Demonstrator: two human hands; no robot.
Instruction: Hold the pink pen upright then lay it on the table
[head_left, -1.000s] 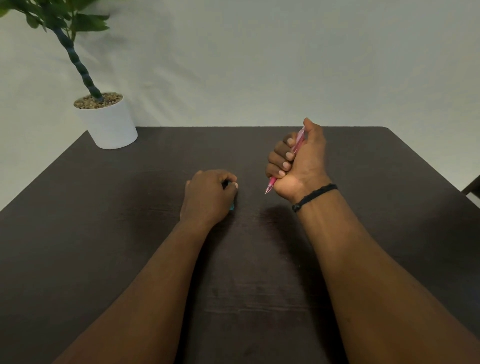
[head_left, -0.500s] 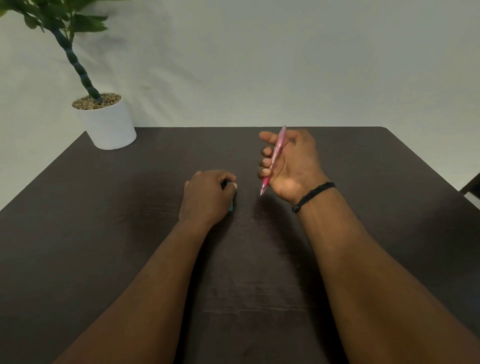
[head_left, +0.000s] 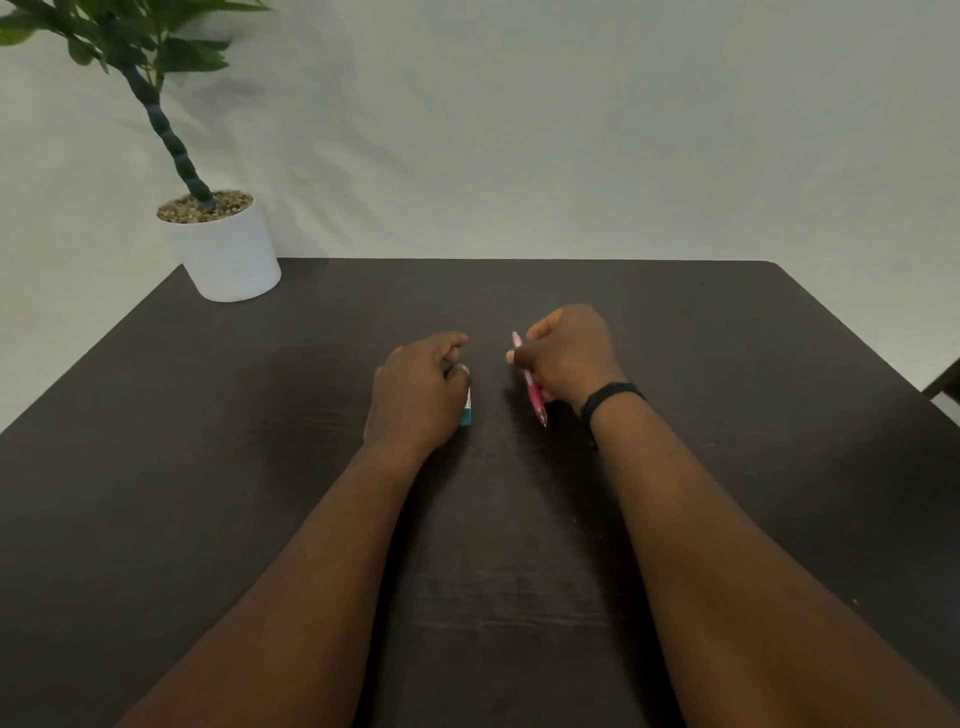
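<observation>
Your left hand (head_left: 415, 397) curls over the box (head_left: 466, 410) (steadying it on the counter (head_left: 727, 364)) while your right hand (head_left: 569, 358) fingers pinch the pen (head_left: 535, 397).

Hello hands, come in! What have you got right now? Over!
Left hand grips small teal box on dark table. Right hand grips pink pen, tip toward camera. Nothing between them.

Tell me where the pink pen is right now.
In the head view the pink pen is held in the right hand, just right of the table's middle, its tip pointing down near the left hand.
</observation>
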